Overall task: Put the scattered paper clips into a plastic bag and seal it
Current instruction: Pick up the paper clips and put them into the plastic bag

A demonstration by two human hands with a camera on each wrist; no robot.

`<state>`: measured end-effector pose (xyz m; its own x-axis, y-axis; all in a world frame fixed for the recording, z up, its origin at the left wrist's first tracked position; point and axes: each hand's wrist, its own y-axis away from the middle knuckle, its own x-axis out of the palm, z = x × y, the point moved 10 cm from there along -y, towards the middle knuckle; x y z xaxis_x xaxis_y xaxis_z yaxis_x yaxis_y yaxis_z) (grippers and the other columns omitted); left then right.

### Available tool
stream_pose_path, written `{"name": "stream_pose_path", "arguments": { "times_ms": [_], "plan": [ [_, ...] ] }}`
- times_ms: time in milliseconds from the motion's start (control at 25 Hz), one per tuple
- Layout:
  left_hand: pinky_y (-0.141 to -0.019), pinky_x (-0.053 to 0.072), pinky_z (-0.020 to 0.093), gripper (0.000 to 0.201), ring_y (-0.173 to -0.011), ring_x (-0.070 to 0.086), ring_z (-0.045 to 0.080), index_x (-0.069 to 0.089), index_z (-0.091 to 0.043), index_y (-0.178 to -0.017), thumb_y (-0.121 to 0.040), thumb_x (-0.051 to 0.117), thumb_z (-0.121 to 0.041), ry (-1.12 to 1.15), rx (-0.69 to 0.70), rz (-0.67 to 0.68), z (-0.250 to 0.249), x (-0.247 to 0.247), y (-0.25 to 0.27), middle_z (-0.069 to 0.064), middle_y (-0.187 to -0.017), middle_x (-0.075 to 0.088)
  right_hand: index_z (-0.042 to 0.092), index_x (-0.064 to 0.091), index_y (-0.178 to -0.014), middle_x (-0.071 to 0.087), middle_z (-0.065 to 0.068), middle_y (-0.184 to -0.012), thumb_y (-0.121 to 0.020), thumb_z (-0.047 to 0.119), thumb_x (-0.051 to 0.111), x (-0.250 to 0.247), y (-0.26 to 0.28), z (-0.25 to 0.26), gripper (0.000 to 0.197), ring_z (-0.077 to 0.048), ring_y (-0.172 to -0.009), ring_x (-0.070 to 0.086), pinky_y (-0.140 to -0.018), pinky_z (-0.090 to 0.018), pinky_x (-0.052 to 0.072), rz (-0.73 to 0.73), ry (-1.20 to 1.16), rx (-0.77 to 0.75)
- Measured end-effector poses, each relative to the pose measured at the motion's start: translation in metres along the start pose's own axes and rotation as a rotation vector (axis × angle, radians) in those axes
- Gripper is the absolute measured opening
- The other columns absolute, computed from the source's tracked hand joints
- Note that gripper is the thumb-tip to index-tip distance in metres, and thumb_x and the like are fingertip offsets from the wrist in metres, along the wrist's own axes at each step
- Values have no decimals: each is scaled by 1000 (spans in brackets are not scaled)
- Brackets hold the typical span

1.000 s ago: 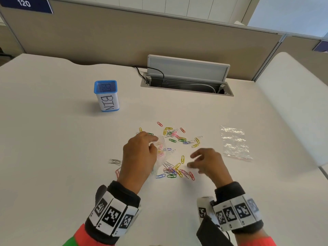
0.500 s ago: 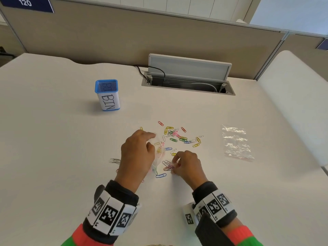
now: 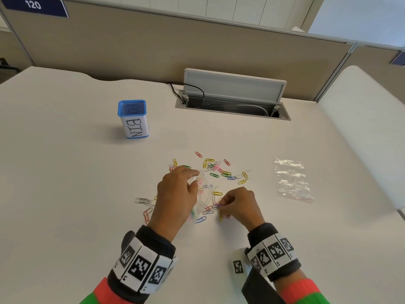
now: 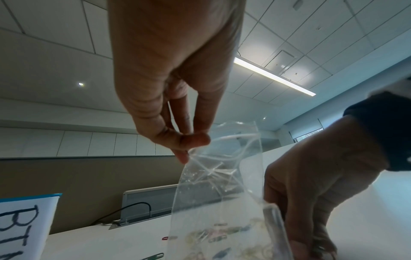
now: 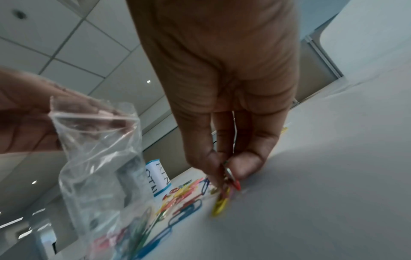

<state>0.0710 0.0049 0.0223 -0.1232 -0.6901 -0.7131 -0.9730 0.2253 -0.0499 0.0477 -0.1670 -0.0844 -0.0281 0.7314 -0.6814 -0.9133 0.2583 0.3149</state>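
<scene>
currently | plastic bag (image 5: 93,158) mouth is pinched open by left hand (image 3: 175,194) for loading | paper clips (image 5: 224,190) are pinched by right hand (image 3: 238,205)

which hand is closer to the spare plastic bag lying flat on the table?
Right. The right hand is pinching paper clips nearer the spare plastic bag, with bare table between them. The left hand holds the other bag, farther away, beyond the right hand.

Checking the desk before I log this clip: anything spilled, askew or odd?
Only the expected mess: coloured paper clips strewn over the table. A silver bunch lies apart, left of the left hand. A second bag lies unused, right.
</scene>
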Motion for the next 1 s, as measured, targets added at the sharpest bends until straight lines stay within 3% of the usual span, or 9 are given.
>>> {"name": "stream_pose_path", "arguments": {
  "times_ms": [160, 280, 400, 560, 680, 880, 1000],
  "plan": [
    [-91, 51, 31, 29, -99, 63, 20, 61, -16, -118, -90, 55, -17, 2, -1, 8, 1, 3, 0, 2, -126, 61, 3, 73, -72, 66, -5, -59, -69, -2, 72, -23, 7, 3, 5, -10, -49, 57, -53, -17, 51, -43, -230, -16],
    [-95, 51, 34, 29, -104, 61, 21, 61, -16, -118, -89, 55, -18, 15, -17, 22, 1, 6, 0, 3, -128, 60, 1, 73, -76, 68, -11, -67, -71, -2, 73, -44, 16, 26, 5, -16, -55, 61, -55, -20, 53, -49, -477, -64],
    [-95, 51, 35, 30, -105, 61, 21, 61, -16, -119, -89, 56, -17, 29, -54, 33, 2, 8, 0, 3, -130, 59, 0, 72, -81, 69, -9, -70, -73, -3, 72, -54, 27, 61, 8, -15, -58, 63, -55, -18, 54, 22, -580, -140],
    [-93, 51, 34, 31, -102, 62, 21, 60, -16, -119, -88, 57, -19, 41, -84, 57, 1, 11, 1, 4, -128, 61, 4, 73, -79, 69, -6, -68, -74, 0, 73, -42, 36, 92, 6, -16, -58, 64, -59, -22, 57, 95, -519, -212],
    [-94, 49, 33, 30, -104, 62, 21, 60, -15, -119, -89, 56, -18, 47, -96, 63, 1, 10, 2, 4, -126, 61, 2, 73, -83, 71, -10, -73, -75, 4, 73, -33, 32, 92, 9, -21, -62, 68, -70, -29, 60, 50, -376, -212],
    [-93, 51, 36, 31, -102, 63, 20, 59, -16, -120, -88, 56, -17, 70, -105, 61, 2, 7, 3, 3, -131, 58, 7, 74, -94, 75, -7, -89, -76, 9, 73, -32, 36, 99, 18, -17, -79, 71, -78, -20, 56, 9, -163, -269],
    [-94, 50, 34, 31, -101, 63, 21, 60, -16, -119, -88, 57, -17, 65, -110, 53, 5, 5, 2, 3, -130, 59, 8, 74, -91, 76, -10, -87, -77, 5, 70, -47, 33, 99, 14, -20, -74, 73, -75, -27, 61, -50, -308, -289]
  ]
}}
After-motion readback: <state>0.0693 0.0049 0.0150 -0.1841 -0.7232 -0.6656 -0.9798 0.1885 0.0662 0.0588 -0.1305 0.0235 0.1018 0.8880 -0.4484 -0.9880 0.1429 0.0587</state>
